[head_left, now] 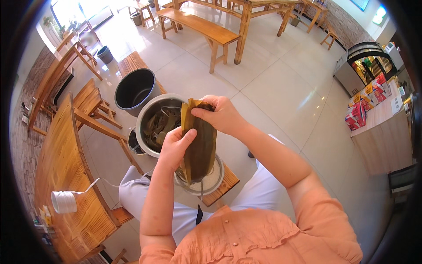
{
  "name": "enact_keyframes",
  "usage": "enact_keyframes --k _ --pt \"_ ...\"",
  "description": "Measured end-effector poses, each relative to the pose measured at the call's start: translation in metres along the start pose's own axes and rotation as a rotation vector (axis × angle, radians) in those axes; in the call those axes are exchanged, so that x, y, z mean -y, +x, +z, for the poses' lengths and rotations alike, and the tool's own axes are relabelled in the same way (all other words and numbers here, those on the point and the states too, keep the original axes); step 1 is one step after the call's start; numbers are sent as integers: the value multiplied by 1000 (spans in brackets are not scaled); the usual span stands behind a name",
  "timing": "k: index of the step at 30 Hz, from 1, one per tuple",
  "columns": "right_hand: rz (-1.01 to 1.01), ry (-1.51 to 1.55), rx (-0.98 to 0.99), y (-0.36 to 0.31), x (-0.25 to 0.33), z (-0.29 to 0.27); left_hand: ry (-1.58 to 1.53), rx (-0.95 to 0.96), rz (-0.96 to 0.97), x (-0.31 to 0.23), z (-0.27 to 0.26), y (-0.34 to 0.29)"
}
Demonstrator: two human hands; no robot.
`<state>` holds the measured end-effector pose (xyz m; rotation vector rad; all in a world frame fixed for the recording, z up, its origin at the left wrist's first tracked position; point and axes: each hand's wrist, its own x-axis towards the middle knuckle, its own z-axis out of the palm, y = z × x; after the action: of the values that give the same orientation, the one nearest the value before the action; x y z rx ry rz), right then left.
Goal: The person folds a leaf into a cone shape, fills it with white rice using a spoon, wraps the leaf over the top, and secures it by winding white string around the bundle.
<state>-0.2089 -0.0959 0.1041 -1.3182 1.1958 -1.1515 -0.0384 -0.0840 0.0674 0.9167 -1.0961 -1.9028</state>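
Note:
Several long olive-brown bamboo leaves point(200, 147), stacked flat and overlapping, are held upright in front of me. My left hand point(175, 148) grips their left edge around the middle, thumb laid across the front. Higher up, my right hand point(223, 115) pinches the top end between thumb and fingers. Behind them, a metal basin point(146, 144) holds more dark wet leaves point(161, 124). Below the leaves sits a metal bowl of white rice point(212, 179), partly covered by them; a thin metal handle sticks out towards me. Both containers rest on a wooden bench point(229, 179) between my legs.
A black bucket point(136, 90) stands beyond the basin, and a smaller dark container point(134, 143) sits left of it. On the wooden table point(83, 176) at left lies a roll of white string point(64, 202), its loose end trailing to my knee. A counter with boxes point(367, 103) is at right.

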Motion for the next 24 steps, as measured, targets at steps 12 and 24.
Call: enact_keyframes --k 12,24 --pt "9 -60 56 0 0 0 108 -105 32 3 -2 -4" --pt "17 -146 35 3 2 -4 472 -180 20 7 -19 -8"
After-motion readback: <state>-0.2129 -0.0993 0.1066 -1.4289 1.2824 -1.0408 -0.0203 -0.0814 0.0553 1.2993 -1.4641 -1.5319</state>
